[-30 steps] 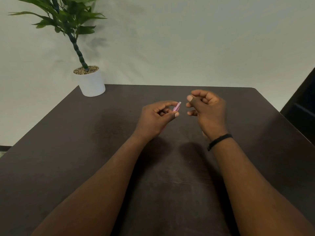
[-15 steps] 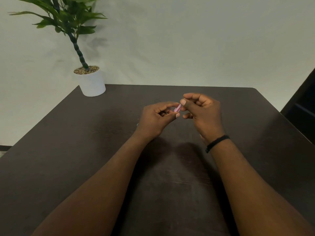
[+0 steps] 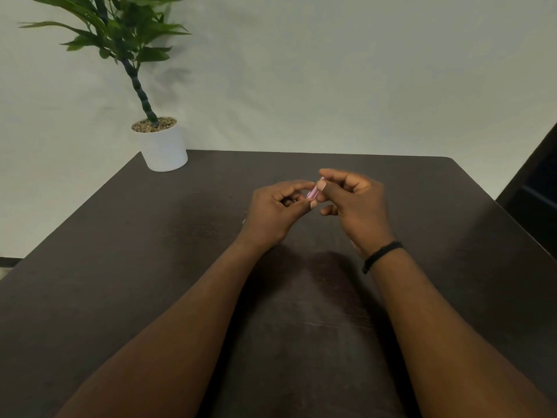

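A small, thin pink object is held above the middle of the dark table. My left hand pinches its lower end between thumb and forefinger. My right hand, with a black band at the wrist, pinches its upper end with thumb and forefinger. Both hands meet at the object, so most of it is hidden and I cannot tell what it is.
A white pot with a green leafy plant stands at the table's far left corner against a pale wall. A dark piece of furniture stands beyond the table's right edge.
My right hand has moved left from a short gap away and taken hold of the pink object's upper end. My left hand has stayed in place with the object.
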